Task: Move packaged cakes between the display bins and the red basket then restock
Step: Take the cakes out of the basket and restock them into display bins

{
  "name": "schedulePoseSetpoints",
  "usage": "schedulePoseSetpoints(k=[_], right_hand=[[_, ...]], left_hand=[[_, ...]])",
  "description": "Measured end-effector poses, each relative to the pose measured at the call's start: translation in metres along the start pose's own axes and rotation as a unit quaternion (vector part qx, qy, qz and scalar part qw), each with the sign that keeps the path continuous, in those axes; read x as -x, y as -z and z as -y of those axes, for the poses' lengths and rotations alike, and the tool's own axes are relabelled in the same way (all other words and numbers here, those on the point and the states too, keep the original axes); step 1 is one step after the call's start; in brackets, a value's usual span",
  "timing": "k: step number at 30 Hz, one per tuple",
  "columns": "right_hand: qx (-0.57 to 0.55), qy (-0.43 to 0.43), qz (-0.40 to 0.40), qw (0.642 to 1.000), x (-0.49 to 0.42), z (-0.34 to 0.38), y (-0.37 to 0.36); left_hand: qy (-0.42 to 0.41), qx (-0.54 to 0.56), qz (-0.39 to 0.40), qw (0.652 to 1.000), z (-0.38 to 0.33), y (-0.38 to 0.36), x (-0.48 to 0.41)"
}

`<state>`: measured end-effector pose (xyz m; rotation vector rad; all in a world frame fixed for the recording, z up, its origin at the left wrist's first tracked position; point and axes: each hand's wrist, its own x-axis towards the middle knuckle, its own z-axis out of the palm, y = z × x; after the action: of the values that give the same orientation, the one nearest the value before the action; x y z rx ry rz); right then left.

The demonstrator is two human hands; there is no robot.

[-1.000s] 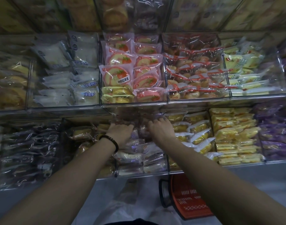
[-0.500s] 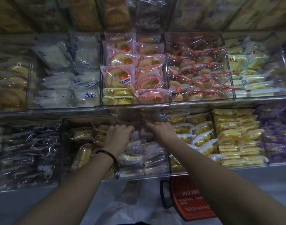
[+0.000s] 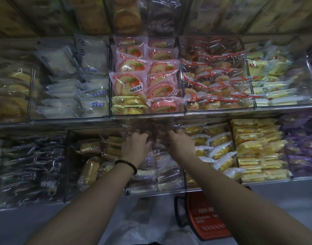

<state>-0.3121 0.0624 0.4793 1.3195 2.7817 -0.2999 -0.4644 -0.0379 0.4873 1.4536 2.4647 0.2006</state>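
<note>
Grasping cakes (image 3: 156, 137) with left grip (image 3: 135, 147) and right grip (image 3: 181, 145); likely light, squashy, slick film, pinch seams above grips.

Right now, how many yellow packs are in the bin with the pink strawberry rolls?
2, stacked in its front left corner: upper yellow pack, lower yellow pack. Others may be hidden under the pink rolls.

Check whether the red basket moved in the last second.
No. The red basket holds the same spot just below the front edge of the lower display bin.
</note>
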Motion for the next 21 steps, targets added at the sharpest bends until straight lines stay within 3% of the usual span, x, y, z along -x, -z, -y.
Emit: schedulePoseSetpoints(k=[4, 8, 12, 15, 21], right_hand=[[-0.044, 0.082, -0.084, 0.992, 0.016, -0.012, 0.002], [-0.019, 0.203, 0.004, 0.979, 0.034, -0.026, -0.001], [0.058, 0.207, 0.081, 0.973, 0.039, -0.019, -0.01], [0.091, 0.193, 0.079, 0.974, 0.041, -0.011, -0.011], [0.131, 0.129, 0.049, 0.982, 0.047, -0.011, 0.006]], left_hand=[[0.027, 0.016, -0.007, 0.999, -0.003, 0.0, -0.001], [-0.054, 0.09, -0.029, 0.994, 0.017, -0.005, 0.018], [-0.138, 0.06, 0.057, 0.987, 0.031, -0.009, 0.035], [-0.129, 0.043, 0.104, 0.985, 0.032, -0.008, 0.037], [-0.127, 0.11, 0.117, 0.979, 0.041, -0.004, 0.035]])
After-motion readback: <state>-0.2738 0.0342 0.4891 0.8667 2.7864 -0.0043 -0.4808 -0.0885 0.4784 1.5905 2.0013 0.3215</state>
